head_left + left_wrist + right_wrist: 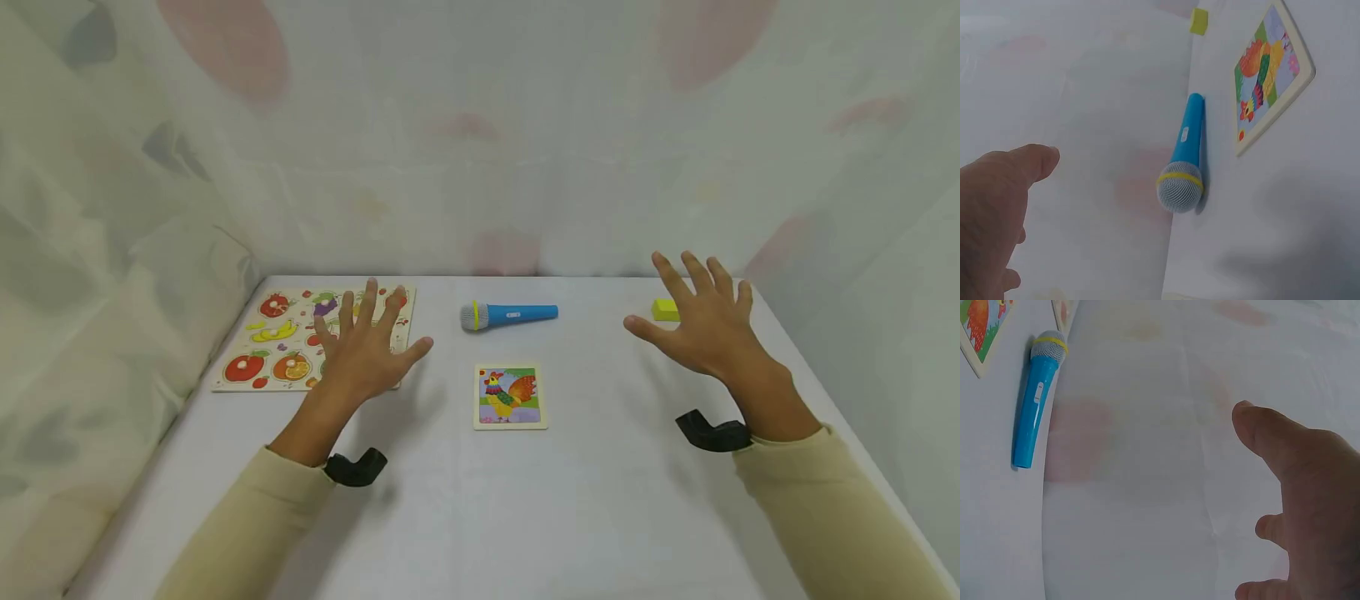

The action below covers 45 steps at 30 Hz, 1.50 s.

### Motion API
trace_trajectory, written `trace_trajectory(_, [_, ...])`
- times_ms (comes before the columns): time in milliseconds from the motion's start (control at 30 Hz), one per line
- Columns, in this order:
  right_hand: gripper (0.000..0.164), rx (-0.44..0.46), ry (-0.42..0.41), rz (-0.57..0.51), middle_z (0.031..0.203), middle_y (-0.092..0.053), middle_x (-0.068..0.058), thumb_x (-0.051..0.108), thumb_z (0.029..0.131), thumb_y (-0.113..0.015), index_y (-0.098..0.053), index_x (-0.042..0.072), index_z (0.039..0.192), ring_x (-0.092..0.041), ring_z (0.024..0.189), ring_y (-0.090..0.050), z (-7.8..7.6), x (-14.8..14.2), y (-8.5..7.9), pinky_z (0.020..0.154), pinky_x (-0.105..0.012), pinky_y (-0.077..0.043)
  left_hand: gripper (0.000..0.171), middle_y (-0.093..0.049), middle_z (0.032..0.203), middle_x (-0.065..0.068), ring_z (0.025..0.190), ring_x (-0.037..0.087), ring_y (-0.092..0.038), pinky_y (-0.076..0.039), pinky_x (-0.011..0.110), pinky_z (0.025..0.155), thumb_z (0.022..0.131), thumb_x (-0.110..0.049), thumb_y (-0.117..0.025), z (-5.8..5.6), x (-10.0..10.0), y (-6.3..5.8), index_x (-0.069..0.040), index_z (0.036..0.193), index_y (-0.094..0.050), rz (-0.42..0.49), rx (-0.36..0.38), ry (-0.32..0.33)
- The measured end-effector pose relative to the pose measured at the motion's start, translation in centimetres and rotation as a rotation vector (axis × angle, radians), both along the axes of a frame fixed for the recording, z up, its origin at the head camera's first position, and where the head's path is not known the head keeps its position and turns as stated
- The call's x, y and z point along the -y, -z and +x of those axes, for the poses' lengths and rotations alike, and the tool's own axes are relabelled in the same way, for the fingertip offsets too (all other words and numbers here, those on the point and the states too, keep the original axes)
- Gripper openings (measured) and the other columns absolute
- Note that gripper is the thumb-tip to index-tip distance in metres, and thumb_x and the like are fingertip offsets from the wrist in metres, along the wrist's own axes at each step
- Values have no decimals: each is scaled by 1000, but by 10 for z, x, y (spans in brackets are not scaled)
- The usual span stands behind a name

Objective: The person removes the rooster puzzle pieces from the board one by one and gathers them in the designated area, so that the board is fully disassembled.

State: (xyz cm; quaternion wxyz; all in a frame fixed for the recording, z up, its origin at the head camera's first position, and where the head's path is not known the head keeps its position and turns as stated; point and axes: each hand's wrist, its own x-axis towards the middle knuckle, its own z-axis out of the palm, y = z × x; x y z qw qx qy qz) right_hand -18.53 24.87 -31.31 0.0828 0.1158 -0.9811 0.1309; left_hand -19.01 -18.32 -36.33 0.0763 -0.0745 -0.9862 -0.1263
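Observation:
With its fingers spread, my left hand (pixel 363 350) hovers above the fruit puzzle board (pixel 255 337) at the table's left and hides part of it. My right hand (pixel 708 329), also spread and holding nothing, is in the air beside a small yellow block (pixel 664 310), which it partly covers. Between the hands lies a blue toy microphone (pixel 521 314) with a grey mesh head and a yellow ring. Nearer to me, a square rooster picture puzzle (pixel 510 398) lies flat. The left wrist view shows the microphone (pixel 1186 147) beyond the thumb; the right wrist view shows it (pixel 1036 403) too.
A white table (pixel 510 508) carries all these things. Its far edge meets a pale curtain (pixel 465 192) with faint pink patches, and more hanging cloth (pixel 97 275) borders the left side. Each wrist wears a black band mount (pixel 356 468).

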Motion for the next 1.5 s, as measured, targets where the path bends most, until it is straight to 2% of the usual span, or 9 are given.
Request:
trace_trajectory(333, [91,-41,-44,-65,154,-17,-24,61,85,-58,-17,20,156,-48,139,-6,1,12,17,98,-73,1,85,-3,161,8,143,40,4,6,73,97,86,-72,-44,8,-17,24,-28,155,-21,33,-21,46])
trace_trajectory(600, [87,-87,-82,-125,152,-22,-23,57,85,-62,-26,18,153,-47,139,-11,-1,18,32,99,-72,-2,82,-4,161,8,142,40,1,4,72,99,87,-67,-50,13,-29,40,-30,154,-24,29,9,66])
trace_trajectory(767, [86,-97,-103,-133,151,-24,-24,55,85,-62,-26,16,153,-48,137,-14,-4,24,43,99,-72,-6,77,-8,160,8,141,42,-6,-1,72,99,88,-64,-52,16,-37,55,-32,153,-28,44,-24,111])
trace_trajectory(867, [86,-92,-104,-129,151,-25,-24,55,85,-62,-26,16,153,-49,137,-16,-5,28,49,97,-73,-8,74,-10,160,8,141,41,-8,-4,72,99,89,-63,-51,17,-42,62,-31,152,-30,48,-34,137])
trace_trajectory(1033, [86,-69,-116,-139,151,-25,-24,55,86,-61,-25,17,153,-49,137,-16,-7,32,59,96,-74,-11,71,-12,160,9,142,40,-9,-4,71,100,90,-61,-51,21,-49,70,-31,152,-33,71,-29,169])
trace_trajectory(1500, [84,-9,-154,-175,152,-26,-22,54,86,-61,-26,16,153,-46,138,-16,-13,48,85,102,-68,-9,61,-21,157,12,139,43,-19,-10,71,97,91,-50,-58,27,-60,92,-32,146,-44,143,-44,292])
